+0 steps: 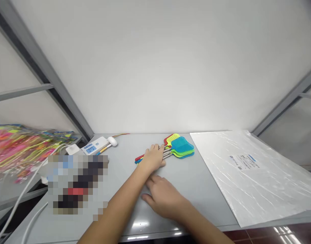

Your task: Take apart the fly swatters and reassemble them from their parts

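Note:
A bundle of fly swatters (182, 145) lies on the grey table, with blue, yellow-green and red mesh heads pointing right and thin metal shafts. My left hand (153, 158) is closed over the shafts, and coloured handle ends stick out to its left. Just in front of it, my right hand (164, 196) rests low over the table with thumb and fingers apart. It holds nothing visible, and its fingertips are partly hidden beside my left wrist.
A large white plastic-wrapped sheet (246, 183) with a label covers the table's right side. On the left are a power strip (94, 145) with a white plug, a white mouse-like object (112, 141), cables, and a blurred-out patch. Colourful packaged goods (25, 145) lie beyond the frame post.

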`<state>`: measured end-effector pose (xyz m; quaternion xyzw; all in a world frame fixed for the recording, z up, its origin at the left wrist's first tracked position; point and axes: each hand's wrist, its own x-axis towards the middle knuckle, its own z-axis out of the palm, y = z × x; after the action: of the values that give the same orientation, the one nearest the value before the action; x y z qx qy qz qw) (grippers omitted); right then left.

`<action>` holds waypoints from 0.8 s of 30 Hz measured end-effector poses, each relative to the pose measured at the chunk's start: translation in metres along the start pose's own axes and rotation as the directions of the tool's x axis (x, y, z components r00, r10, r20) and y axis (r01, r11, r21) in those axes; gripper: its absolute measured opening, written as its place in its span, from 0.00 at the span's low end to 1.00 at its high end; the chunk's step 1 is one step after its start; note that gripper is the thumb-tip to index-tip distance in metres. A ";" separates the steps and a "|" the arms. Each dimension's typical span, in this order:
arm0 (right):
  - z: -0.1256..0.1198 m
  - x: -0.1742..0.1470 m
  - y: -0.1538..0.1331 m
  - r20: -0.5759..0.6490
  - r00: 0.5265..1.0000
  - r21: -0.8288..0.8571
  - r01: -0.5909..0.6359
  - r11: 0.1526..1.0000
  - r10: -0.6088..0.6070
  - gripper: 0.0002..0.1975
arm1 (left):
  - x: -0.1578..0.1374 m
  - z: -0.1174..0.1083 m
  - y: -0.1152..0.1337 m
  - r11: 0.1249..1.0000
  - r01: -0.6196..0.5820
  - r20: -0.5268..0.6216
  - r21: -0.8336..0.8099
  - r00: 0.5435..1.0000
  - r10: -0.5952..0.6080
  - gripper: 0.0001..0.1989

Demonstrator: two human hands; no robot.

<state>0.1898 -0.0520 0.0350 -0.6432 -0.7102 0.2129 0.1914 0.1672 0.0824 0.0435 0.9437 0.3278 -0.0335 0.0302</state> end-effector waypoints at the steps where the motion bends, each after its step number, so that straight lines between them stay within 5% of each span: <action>1: -0.003 -0.002 -0.001 0.035 0.999 -0.008 0.019 1.000 -0.019 0.20 | -0.004 0.000 -0.009 1.000 -0.022 0.006 0.007 1.000 0.022 0.35; 5: -0.018 -0.013 0.011 0.014 0.999 -0.093 0.038 0.995 -0.036 0.17 | -0.014 0.000 -0.044 0.998 -0.055 0.020 0.036 0.998 0.054 0.35; 8: -0.025 -0.015 0.031 -0.139 0.987 -0.173 0.056 0.983 -0.081 0.16 | -0.016 0.004 -0.067 0.999 -0.036 0.001 0.036 0.999 0.036 0.34; 13: -0.034 0.010 0.073 -0.416 0.899 -0.397 -0.047 0.917 -0.134 0.27 | -0.012 0.016 -0.095 0.999 -0.040 -0.100 -0.007 0.994 0.039 0.33; 20: -0.022 0.069 0.114 -0.170 0.985 -0.485 -0.070 0.872 -0.015 0.39 | -0.005 0.027 -0.104 0.997 -0.060 -0.258 -0.049 0.965 0.045 0.28; 24: -0.006 0.077 0.117 -0.190 0.982 -0.513 -0.102 0.852 0.003 0.42 | -0.005 0.028 -0.105 0.996 -0.048 -0.319 -0.073 0.948 0.022 0.22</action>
<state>0.2828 0.0348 -0.0239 -0.7067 -0.7029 -0.0417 0.0688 0.0970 0.1589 0.0122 0.9405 0.3127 0.1324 0.0153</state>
